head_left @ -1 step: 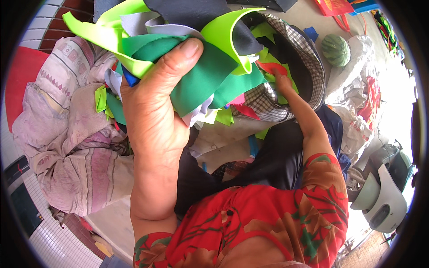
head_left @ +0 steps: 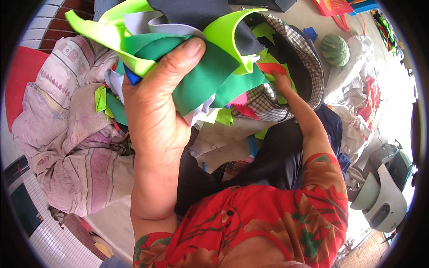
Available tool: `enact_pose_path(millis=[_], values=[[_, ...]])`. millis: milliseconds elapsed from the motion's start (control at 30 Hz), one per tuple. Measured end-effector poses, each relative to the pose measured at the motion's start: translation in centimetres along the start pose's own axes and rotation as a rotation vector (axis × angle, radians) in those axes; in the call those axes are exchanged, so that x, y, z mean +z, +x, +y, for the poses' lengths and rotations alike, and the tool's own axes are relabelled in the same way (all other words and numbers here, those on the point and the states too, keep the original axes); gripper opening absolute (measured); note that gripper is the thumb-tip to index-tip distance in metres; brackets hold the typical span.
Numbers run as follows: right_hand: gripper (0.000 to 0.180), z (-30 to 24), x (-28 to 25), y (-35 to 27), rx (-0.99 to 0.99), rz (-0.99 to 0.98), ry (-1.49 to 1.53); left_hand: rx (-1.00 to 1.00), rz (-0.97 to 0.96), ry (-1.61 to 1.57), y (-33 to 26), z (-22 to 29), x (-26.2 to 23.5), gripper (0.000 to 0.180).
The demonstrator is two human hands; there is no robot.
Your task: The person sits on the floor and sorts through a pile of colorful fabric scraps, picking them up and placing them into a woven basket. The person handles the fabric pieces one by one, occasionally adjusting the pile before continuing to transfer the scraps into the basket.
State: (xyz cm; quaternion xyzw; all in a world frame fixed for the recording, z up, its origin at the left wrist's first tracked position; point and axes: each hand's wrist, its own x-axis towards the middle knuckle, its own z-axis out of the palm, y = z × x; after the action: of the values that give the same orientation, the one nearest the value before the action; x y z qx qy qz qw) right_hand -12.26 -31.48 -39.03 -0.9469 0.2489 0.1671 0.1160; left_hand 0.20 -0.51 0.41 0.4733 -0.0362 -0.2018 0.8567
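Note:
Raised close to view, my left hand (head_left: pixel 156 105) is closed round a bunch of fabric scraps, its thumb pressed on a green scrap (head_left: pixel 208 80). In the same bunch are a curling lime-yellow strip (head_left: pixel 109 38), a dark grey piece (head_left: pixel 190 11) and pale grey pieces (head_left: pixel 138 22). Farther off, my right hand (head_left: pixel 283 84) reaches into a checked cloth bag (head_left: pixel 267 103) with a dark inside. Its fingers close on a red fabric scrap (head_left: pixel 272 68); the fingertips are partly hidden. Lime scraps lie around it in the bag.
A rumpled, striped pale cloth (head_left: pixel 85 178) is heaped at the left. At the right are a striped green melon (head_left: pixel 335 50), a white plastic sack (head_left: pixel 353 89) and a grey-white appliance (head_left: pixel 384 196). A red bag (head_left: pixel 333 6) lies at the far right.
My left hand and its bunch of scraps have shifted very slightly to the right. The right hand is almost in the same place.

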Motion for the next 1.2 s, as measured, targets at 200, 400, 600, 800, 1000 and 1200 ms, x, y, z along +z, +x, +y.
enact_pose_path(millis=[200,400,600,800,1000,1200], values=[[0.026,-2.3,-4.9,-0.7,0.016,0.151,0.082,-0.01,0.03,-0.012,0.3,-0.5,0.6,0.031],[0.035,-2.8,-13.3,-2.9,0.05,0.346,0.841,0.004,0.027,-0.071,0.1,-0.5,1.5,0.033],[0.031,-6.8,-17.9,-8.0,-0.022,0.441,1.727,0.052,0.011,-0.103,0.1,-0.9,1.5,0.033],[0.03,-7.9,-16.0,-8.6,0.101,0.443,1.814,0.014,-0.013,-0.088,-0.2,-0.7,1.4,0.03],[0.037,-6.8,-16.6,-8.3,0.109,0.554,1.496,0.045,-0.021,-0.088,-0.4,-0.9,1.1,0.03],[0.037,-7.0,-18.3,-8.7,-0.102,0.6,2.145,-0.006,0.005,-0.048,-0.5,-0.7,1.1,0.031]])
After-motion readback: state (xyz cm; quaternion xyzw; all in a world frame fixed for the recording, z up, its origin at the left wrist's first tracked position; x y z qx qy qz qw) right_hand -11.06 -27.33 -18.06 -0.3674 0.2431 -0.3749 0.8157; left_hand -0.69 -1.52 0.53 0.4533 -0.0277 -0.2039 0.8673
